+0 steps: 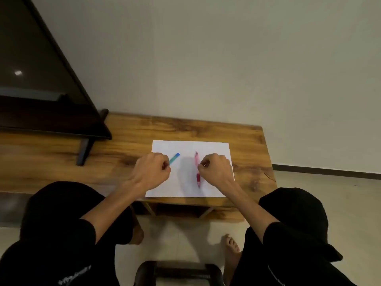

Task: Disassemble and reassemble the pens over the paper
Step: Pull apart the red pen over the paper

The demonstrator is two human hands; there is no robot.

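Observation:
A white sheet of paper [214,149] lies on the wooden table [127,141]. My left hand [151,172] hovers over the sheet's left edge and grips a teal pen [174,158]; only its blue-tipped end sticks out up and to the right of my fist. A pink pen [198,179] with a darker red lower part lies lengthwise on the middle of the paper. My right hand [216,169] sits just to its right with fingers curled, and the fingertips pinch the pen at its middle.
A dark TV screen [41,79] on a black stand [83,151] fills the table's left side. The wall rises behind the table. My knees in black clothing flank the table's front edge, with bare feet and a dark stool [177,273] below.

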